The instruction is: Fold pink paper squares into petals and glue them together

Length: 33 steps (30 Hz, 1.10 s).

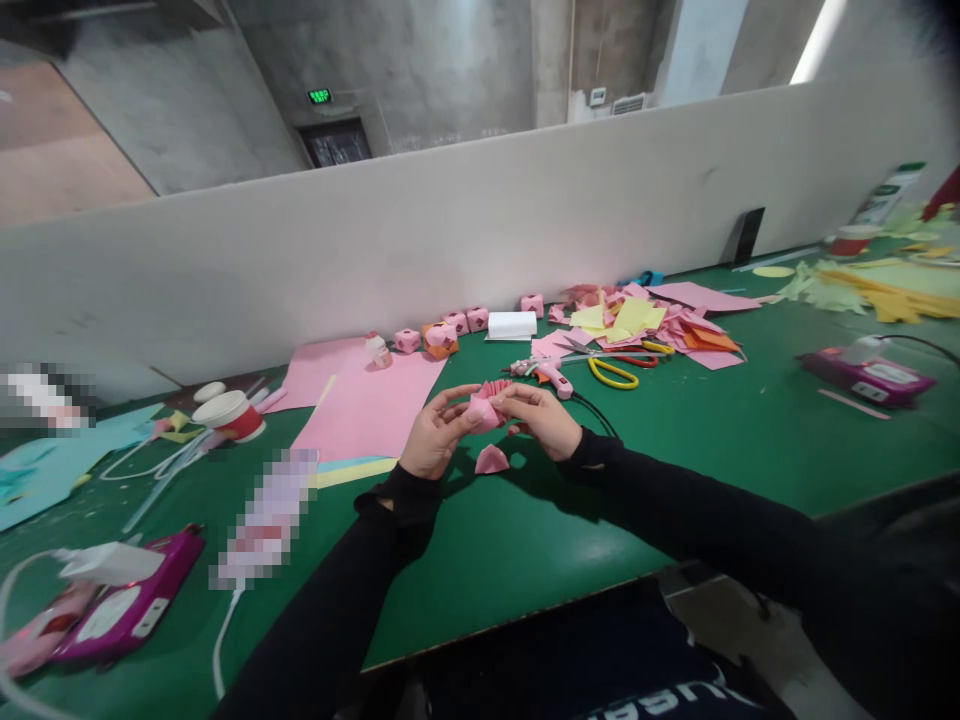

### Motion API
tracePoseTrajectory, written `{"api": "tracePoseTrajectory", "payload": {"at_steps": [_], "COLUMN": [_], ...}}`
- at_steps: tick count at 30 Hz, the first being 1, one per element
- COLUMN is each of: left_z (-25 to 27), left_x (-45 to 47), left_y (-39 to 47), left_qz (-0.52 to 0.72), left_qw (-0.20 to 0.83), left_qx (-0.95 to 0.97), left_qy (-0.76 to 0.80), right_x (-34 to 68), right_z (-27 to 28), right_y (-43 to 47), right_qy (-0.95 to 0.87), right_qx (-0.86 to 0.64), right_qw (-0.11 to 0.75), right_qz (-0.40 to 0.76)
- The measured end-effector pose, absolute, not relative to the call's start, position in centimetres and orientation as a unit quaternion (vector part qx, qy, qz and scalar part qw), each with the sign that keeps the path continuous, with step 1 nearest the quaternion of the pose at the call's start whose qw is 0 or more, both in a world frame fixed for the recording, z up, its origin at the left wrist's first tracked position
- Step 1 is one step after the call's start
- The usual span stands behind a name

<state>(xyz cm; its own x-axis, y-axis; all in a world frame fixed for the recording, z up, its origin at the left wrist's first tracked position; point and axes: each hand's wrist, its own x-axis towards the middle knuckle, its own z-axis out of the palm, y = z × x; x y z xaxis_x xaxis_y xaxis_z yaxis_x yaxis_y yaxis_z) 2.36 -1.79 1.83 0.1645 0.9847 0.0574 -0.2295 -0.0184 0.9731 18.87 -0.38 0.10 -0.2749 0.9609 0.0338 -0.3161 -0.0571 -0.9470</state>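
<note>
Between my hands, just above the green table, is a folded pink paper piece (484,413) with a pleated part at its back. My left hand (439,430) pinches its left side with thumb and fingers. On the other side, my right hand (541,415) grips the pleated edge. Below them a small loose pink folded paper piece (492,460) lies on the table. A pink glue gun (553,380) rests just behind my right hand, near yellow-handled scissors (613,374).
Pink paper sheets (375,400) lie to the left, with several folded pink paper balls (407,341) along the partition (337,260). Paper scraps (637,318) are heaped at the back right. Purple power strips (142,605) with cables, and a paper cup (231,416), stand on the table.
</note>
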Motion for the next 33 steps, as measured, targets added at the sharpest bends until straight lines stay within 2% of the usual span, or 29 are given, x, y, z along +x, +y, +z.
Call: {"api": "tracePoseTrajectory", "payload": {"at_steps": [13, 28, 33], "left_z": [1.82, 1.92, 1.93], "left_x": [2.84, 2.57, 2.54], "left_y": [-1.90, -1.73, -1.68], "left_qz": [0.546, 0.530, 0.533], "left_qw": [0.535, 0.571, 0.543], "left_qx": [0.517, 0.506, 0.520], "left_qy": [0.385, 0.370, 0.389], "right_x": [18.47, 18.32, 18.35], "right_z": [-0.19, -0.31, -0.72], "right_y": [-0.66, -0.75, -0.40], "right_qy": [-0.498, -0.493, -0.524], "right_qx": [-0.339, -0.329, -0.352], "right_qw": [0.545, 0.532, 0.548], "right_qz": [0.583, 0.604, 0.549]}}
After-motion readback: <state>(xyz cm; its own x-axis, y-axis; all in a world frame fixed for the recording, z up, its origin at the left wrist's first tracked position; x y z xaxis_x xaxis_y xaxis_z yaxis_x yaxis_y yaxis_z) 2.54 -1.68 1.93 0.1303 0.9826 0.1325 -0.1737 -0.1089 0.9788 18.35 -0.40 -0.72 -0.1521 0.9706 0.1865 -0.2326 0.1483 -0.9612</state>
